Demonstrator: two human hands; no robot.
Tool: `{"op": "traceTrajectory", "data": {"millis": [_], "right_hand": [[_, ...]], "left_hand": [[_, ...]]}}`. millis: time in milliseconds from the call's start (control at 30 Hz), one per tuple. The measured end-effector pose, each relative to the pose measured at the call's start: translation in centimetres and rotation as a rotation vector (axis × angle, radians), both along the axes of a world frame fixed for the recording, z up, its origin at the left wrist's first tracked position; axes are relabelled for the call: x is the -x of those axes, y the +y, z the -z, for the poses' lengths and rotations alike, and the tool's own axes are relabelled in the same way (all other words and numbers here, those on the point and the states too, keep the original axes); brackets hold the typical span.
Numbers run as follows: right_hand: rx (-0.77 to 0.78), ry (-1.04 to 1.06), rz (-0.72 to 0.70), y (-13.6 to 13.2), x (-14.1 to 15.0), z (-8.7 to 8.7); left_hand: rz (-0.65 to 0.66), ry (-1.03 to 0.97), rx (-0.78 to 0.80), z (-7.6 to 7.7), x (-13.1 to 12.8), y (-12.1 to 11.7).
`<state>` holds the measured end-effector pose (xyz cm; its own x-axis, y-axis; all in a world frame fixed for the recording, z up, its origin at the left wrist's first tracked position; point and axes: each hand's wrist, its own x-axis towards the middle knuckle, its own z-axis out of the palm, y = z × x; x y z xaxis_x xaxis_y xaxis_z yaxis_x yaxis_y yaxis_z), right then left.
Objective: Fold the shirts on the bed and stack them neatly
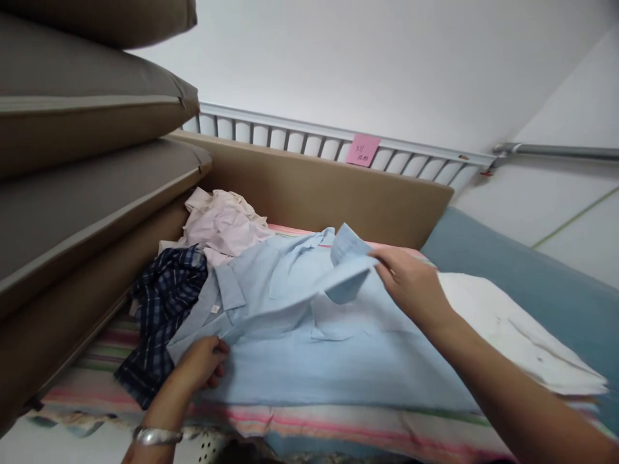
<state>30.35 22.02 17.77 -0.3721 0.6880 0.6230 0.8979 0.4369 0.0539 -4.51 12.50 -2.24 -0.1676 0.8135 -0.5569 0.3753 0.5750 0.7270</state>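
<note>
A light blue button-up shirt [300, 361] lies spread on a striped bed cover, its collar [230, 287] toward the left. Near the shoulder, my left hand [206, 364] has its fingers curled closed on the shirt's fabric; the fingertips are partly hidden. My right hand [411, 277] pinches a raised part of the same shirt, which looks like a sleeve end, and holds it above the body of the shirt. A metal bracelet [157, 436] circles my left wrist. Beside the collar, a dark blue plaid garment [167, 312] lies crumpled.
Crumpled pale garments [225, 222] lie at the back left. A stack of white folded clothing [512, 328] sits at the right. Large brown cushions [97, 187] tower on the left. A brown panel [314, 193] and white radiator [290, 138] with a pink note [362, 149] stand behind.
</note>
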Motion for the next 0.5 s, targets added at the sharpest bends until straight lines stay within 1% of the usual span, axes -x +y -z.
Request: {"op": "traceTrajectory", "data": {"millis": [33, 67, 100, 167, 200, 233, 267, 300, 333, 400, 433, 500], "right_hand": [[-0.031, 0.043, -0.001, -0.9, -2.5, 2.3], [-0.027, 0.063, 0.009, -1.8, -5.0, 4.9], [0.001, 0.069, 0.022, -2.6, -7.1, 7.8], [0.135, 0.056, 0.049, -4.3, -10.3, 13.2], [0.198, 0.053, 0.064, -5.2, -11.2, 15.3], [0.259, 0.049, 0.079, -6.0, -11.7, 16.8], [0.309, 0.046, 0.092, -6.7, -11.8, 17.7], [0.348, 0.044, 0.104, -7.3, -11.7, 18.0], [0.38, 0.042, 0.116, -7.7, -11.5, 17.6], [0.449, 0.046, 0.16, -8.2, -11.1, 15.9], [0.487, 0.057, 0.199, -8.2, -10.9, 14.8], [0.524, 0.1, 0.305, -8.1, -10.7, 13.1]], "left_hand": [[-0.017, -0.008, 0.0, 0.0, 0.1, -0.1], [-0.029, -0.014, -0.002, -0.1, 0.1, -0.2], [-0.036, -0.014, -0.004, -0.2, 0.2, -0.3], [-0.035, -0.008, 0.0, -0.4, 0.4, -0.6], [-0.024, -0.002, 0.005, -0.6, 0.5, -0.7], [0.001, 0.001, 0.013, -0.9, 0.6, -0.9], [0.038, -0.004, 0.021, -1.3, 0.7, -1.1], [0.087, -0.025, 0.028, -1.8, 0.8, -1.4], [0.142, -0.061, 0.031, -2.4, 0.9, -1.5], [0.227, -0.159, 0.009, -3.8, 0.7, -1.8], [0.231, -0.204, -0.034, -4.5, 0.4, -1.7], [0.148, -0.249, -0.201, -5.5, -0.9, -1.2]]}}
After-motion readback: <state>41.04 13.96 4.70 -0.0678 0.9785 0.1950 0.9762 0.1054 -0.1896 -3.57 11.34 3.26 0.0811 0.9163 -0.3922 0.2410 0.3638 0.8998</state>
